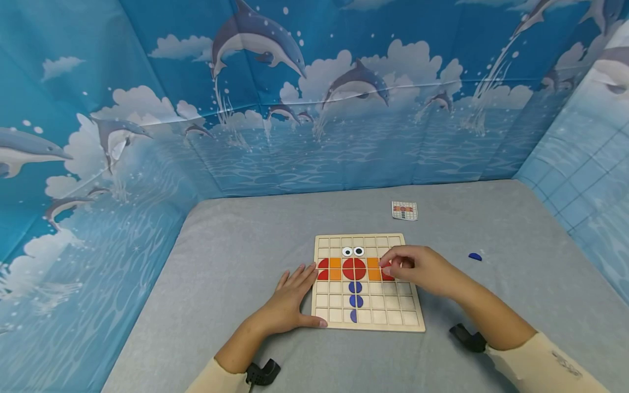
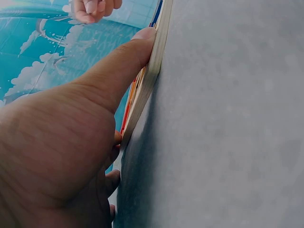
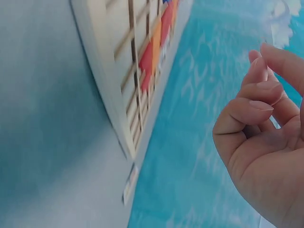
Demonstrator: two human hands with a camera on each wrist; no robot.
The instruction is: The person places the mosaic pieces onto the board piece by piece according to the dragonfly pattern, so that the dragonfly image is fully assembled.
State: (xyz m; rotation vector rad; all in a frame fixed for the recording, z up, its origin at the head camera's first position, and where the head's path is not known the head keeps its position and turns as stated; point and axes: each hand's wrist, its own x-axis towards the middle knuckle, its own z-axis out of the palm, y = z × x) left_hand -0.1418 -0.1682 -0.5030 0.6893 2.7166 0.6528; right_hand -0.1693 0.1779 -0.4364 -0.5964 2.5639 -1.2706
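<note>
A wooden grid board (image 1: 393,303) lies on the grey cloth. On it are red quarter pieces (image 1: 354,269), orange squares (image 1: 335,269), two eye pieces (image 1: 358,251) and blue half-round pieces (image 1: 356,301) in a column. My left hand (image 1: 290,305) rests at the board's left edge with spread fingers, thumb on its near corner; the left wrist view shows the thumb (image 2: 126,57) against the board's side. Above the board's right part hovers my right hand (image 1: 425,267), fingers curled and the thumb close to the index fingertip. Nothing shows between them in the right wrist view.
A loose blue half-round piece (image 1: 475,256) lies on the cloth to the right of the board. Behind the board is a small picture card (image 1: 404,210) with a similar pattern. Dolphin-printed curtains (image 1: 295,153) stand around the table's back and sides.
</note>
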